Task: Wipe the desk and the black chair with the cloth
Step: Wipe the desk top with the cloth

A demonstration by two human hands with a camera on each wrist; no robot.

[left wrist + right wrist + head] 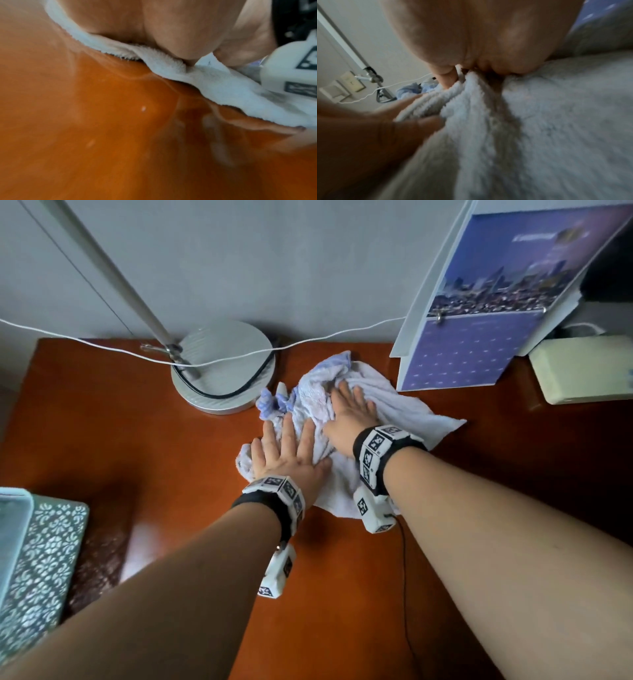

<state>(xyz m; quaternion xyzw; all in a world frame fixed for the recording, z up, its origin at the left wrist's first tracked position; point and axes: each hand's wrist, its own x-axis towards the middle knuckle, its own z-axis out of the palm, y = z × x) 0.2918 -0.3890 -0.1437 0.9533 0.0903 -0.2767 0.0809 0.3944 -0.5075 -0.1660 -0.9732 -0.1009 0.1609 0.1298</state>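
Head view: both my hands flat on the cloth point(387, 402), which lies bunched on the reddish-brown worktop point(171, 446). My left hand point(286, 451) presses the cloth's near-left part, fingers straight and spread, nothing gripped. My right hand point(347, 416) sits just beyond and right of it, palm down on the middle of the cloth, fingers stretched forward, also gripping nothing. The two hands are just beside each other, left thumb close to the right wrist. Cloth is white terry with a blue patch at its far-left edge; one corner trails out to the right of my right hand.

Beyond my left hand, the round lamp base point(224, 368) stands near the cloth's blue edge, its pole leaning up to the left, a white cable point(102, 347) draped across it. Beyond my right hand a calendar point(479, 337) is propped upright, and a cream box point(582, 368) sits further right. A patterned teal box point(37, 570) is well to the left of my left forearm.

Left wrist view: palm heel on the cloth's edge point(214, 83), bare glossy worktop point(102, 135) below. Right wrist view: blurred, palm on folded cloth point(539, 121), left-hand fingers point(419, 127) touching the same fold. Black chair not visible.
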